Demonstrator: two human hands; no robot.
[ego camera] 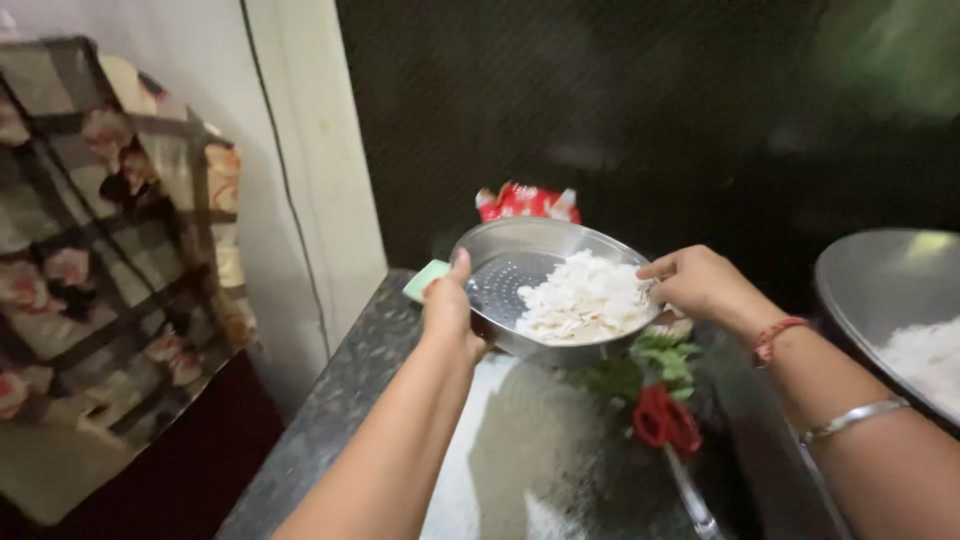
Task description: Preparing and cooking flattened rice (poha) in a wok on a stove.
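A round steel colander with a perforated bottom is lifted a little above a dark stone counter and tilted. A heap of white flakes lies in its right half. My left hand grips the colander's left rim with the thumb over the edge. On the right rim, my right hand holds on with its fingers curled; that wrist wears a red thread and a metal bangle.
Green leaves and red-handled scissors lie on the counter under the colander. A red packet stands behind it, a green sponge at its left. A large steel plate with white food sits at right. Floral cloth hangs at left.
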